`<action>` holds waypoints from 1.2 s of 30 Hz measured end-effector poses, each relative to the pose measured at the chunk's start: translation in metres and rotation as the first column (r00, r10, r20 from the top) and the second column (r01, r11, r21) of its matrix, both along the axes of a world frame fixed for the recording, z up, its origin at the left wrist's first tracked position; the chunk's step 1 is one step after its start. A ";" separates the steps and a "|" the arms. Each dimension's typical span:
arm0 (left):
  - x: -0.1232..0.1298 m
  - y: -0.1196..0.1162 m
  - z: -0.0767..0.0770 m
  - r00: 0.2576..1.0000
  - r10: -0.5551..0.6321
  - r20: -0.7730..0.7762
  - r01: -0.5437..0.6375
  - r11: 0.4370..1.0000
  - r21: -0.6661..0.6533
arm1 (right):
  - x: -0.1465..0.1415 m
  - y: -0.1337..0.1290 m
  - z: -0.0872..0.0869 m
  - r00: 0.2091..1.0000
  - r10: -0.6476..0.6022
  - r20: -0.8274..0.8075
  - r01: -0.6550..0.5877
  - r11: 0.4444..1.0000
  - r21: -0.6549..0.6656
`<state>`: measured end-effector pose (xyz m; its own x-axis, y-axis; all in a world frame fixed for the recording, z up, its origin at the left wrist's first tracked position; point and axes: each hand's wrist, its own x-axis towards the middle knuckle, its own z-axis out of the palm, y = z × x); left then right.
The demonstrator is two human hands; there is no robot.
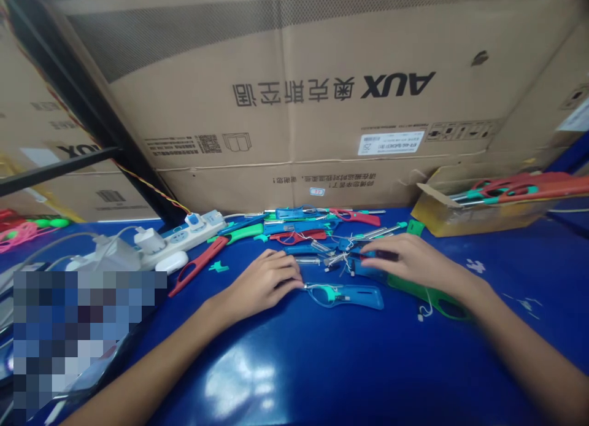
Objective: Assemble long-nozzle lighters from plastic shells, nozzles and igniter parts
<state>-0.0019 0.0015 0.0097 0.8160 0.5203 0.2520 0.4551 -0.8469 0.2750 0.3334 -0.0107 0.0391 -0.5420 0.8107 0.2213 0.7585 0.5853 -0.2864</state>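
Note:
My left hand (pixel 271 282) is closed, thumb and fingertips pinching the near end of a blue lighter casing (pixel 363 296). The casing lies flat, with a turquoise trigger piece (pixel 327 291) showing in its ring-shaped guard. My right hand (pixel 407 257) reaches into the pile of lighter parts, thumb and forefinger apart over a dark piece there. Whether they touch that piece I cannot tell. Just left of its fingertips lie small igniter parts with white wires (pixel 340 260). Under the right wrist is a green lighter casing (pixel 453 308).
A cardboard box (pixel 478 220) of red lighters stands at right. Red lighter casing (pixel 200 265) and white power strip (pixel 193 232) with plugs lie left. Behind the blue table (pixel 322 377) rises a large AUX carton (pixel 294 125). A pixelated patch hides the lower left.

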 end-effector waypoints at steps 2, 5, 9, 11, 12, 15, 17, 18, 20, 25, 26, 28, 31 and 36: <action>0.001 0.000 -0.001 1.000 0.003 -0.003 -0.003 1.000 -0.016 | -0.010 -0.005 0.001 0.999 0.039 0.019 -0.037 0.995 -0.089; 0.002 -0.001 -0.001 1.000 0.014 -0.005 -0.014 1.000 -0.026 | -0.022 -0.011 -0.002 0.992 0.123 0.029 -0.117 0.981 -0.158; 0.003 -0.003 0.000 0.999 0.040 -0.002 -0.040 0.998 -0.044 | -0.030 -0.014 -0.008 0.979 0.204 0.022 -0.196 0.960 -0.201; 0.003 -0.004 0.000 0.998 0.059 -0.007 -0.060 0.997 -0.039 | -0.030 -0.014 -0.010 0.974 0.228 0.017 -0.219 0.951 -0.219; 0.004 -0.005 0.000 0.998 0.063 -0.008 -0.064 0.998 -0.028 | -0.031 -0.014 -0.010 0.971 0.238 0.012 -0.229 0.947 -0.226; 0.006 -0.007 0.000 0.998 0.056 -0.005 -0.056 0.998 0.018 | -0.030 -0.013 -0.011 0.965 0.262 -0.004 -0.256 0.940 -0.228; 0.007 -0.008 -0.001 0.998 0.056 -0.005 -0.056 0.998 0.038 | -0.031 -0.013 -0.010 0.961 0.278 -0.010 -0.273 0.934 -0.229; 0.007 -0.009 -0.001 0.998 0.061 -0.008 -0.060 0.997 0.043 | -0.031 -0.013 -0.010 0.959 0.284 -0.013 -0.279 0.932 -0.233; 0.008 -0.009 -0.002 0.998 0.066 -0.014 -0.066 0.997 0.048 | -0.031 -0.012 -0.010 0.957 0.290 -0.016 -0.284 0.927 -0.245; 0.008 -0.009 -0.003 0.997 0.074 -0.033 -0.073 0.996 0.056 | -0.030 -0.012 -0.013 0.960 0.282 -0.001 -0.273 0.929 -0.250; 0.009 -0.009 -0.003 0.996 0.077 -0.035 -0.075 0.996 0.057 | -0.029 -0.012 -0.013 0.962 0.273 0.002 -0.265 0.933 -0.244; 0.009 -0.010 -0.003 0.996 0.081 -0.038 -0.078 0.995 0.060 | -0.029 -0.013 -0.014 0.968 0.250 0.012 -0.240 0.942 -0.234; 0.010 -0.011 -0.002 0.995 0.089 -0.048 -0.086 0.995 0.058 | -0.029 -0.013 -0.013 0.977 0.213 0.019 -0.204 0.956 -0.212; 0.008 -0.012 0.001 0.995 0.077 -0.061 -0.074 0.996 0.059 | -0.023 -0.010 -0.007 0.987 0.158 0.015 -0.153 0.975 -0.164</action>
